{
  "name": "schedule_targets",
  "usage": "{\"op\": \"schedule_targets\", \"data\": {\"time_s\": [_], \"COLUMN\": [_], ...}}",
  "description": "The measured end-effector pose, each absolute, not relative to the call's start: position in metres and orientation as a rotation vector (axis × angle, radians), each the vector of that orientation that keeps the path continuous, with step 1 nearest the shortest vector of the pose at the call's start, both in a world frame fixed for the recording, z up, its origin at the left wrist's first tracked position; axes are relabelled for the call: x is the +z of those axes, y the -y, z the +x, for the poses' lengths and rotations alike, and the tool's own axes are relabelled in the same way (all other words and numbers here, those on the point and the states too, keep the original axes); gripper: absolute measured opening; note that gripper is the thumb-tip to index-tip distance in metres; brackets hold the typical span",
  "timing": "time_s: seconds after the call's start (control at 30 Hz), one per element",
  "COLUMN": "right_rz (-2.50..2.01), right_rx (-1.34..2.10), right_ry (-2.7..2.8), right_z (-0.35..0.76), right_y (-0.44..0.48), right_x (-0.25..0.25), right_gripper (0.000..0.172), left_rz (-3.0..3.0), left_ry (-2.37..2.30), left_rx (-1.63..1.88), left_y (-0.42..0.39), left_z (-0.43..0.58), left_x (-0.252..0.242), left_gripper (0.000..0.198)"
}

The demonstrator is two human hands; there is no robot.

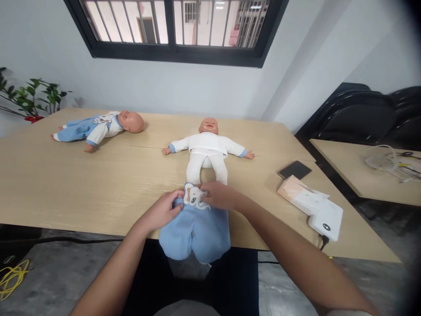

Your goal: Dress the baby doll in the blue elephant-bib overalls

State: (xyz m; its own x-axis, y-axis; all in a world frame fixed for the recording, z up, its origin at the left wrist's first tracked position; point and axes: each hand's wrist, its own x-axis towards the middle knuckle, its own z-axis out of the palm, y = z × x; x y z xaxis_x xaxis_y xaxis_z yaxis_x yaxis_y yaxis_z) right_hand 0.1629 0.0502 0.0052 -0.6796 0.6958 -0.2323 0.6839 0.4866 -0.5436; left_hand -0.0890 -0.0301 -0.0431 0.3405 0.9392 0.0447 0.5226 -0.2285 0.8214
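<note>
A baby doll (208, 142) in a white top with blue cuffs lies on its back in the middle of the table, head away from me and arms spread. Light blue doll pants (194, 226) with an elephant patch at the waist lie at the near edge, legs hanging toward me. My left hand (164, 210) grips the pants' waist on the left, thumb and fingers closed on the cloth. On the right side of the waist, my right hand (219, 195) is closed on the fabric beside the patch. The doll's feet are hidden behind the pants and my hand.
A second doll (98, 125) in blue and white lies at the far left. To the right are a dark phone (295, 170), a tissue pack (297, 193) and a white device (326, 220) with a cable. A plant (36, 96) stands behind the table's left end.
</note>
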Motion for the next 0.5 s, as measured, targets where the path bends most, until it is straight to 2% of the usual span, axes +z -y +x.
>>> {"op": "schedule_targets", "data": {"time_s": [0.1,0.3,0.43,0.5], "right_rz": [-1.169,-1.252,-1.268,-1.316], "right_rx": [0.991,1.096,0.923,0.859], "right_ry": [2.650,2.604,2.734,2.734], "right_z": [0.170,0.178,0.174,0.174], "right_y": [-0.052,-0.046,-0.035,-0.032], "right_x": [0.010,0.011,0.003,0.002], "right_gripper": [0.010,0.033,0.021,0.017], "left_rz": [1.884,1.977,2.026,1.951], "left_ry": [-1.229,-1.352,-1.583,-1.788], "left_rx": [0.690,0.705,0.664,0.632], "left_y": [0.027,0.016,0.005,0.000], "left_z": [-0.084,-0.077,-0.064,-0.057], "left_x": [-0.039,-0.053,-0.063,-0.065], "left_gripper": [0.028,0.048,0.053,0.063]}}
